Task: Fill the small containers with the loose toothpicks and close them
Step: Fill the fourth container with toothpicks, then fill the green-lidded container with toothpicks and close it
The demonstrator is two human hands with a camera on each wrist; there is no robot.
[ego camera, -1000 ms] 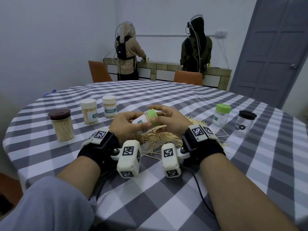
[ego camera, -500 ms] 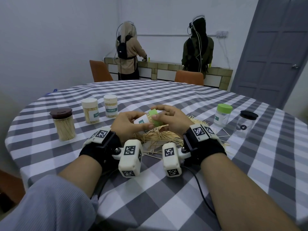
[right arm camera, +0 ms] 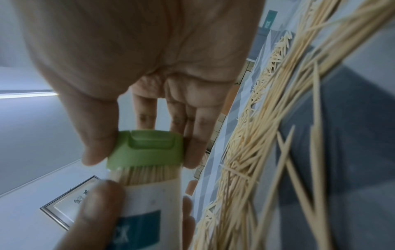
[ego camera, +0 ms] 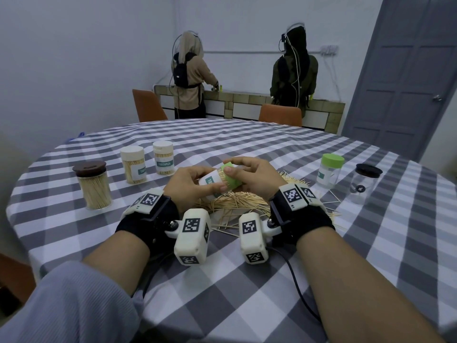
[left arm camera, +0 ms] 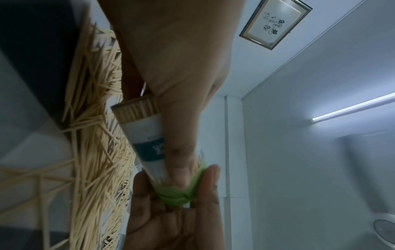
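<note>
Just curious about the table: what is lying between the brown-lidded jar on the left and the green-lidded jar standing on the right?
In the head view, two white-lidded toothpick jars, both hands closing a container, and the loose toothpick pile.

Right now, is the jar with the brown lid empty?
No, the jar with the brown lid is packed with toothpicks standing upright behind its clear wall, in the head view.

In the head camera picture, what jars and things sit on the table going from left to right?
Brown-lidded glass jar of toothpicks → two white-lidded toothpick jars → green-lidded jar held in both hands → standing green-lidded clear jar → black-lidded clear jar.
</note>
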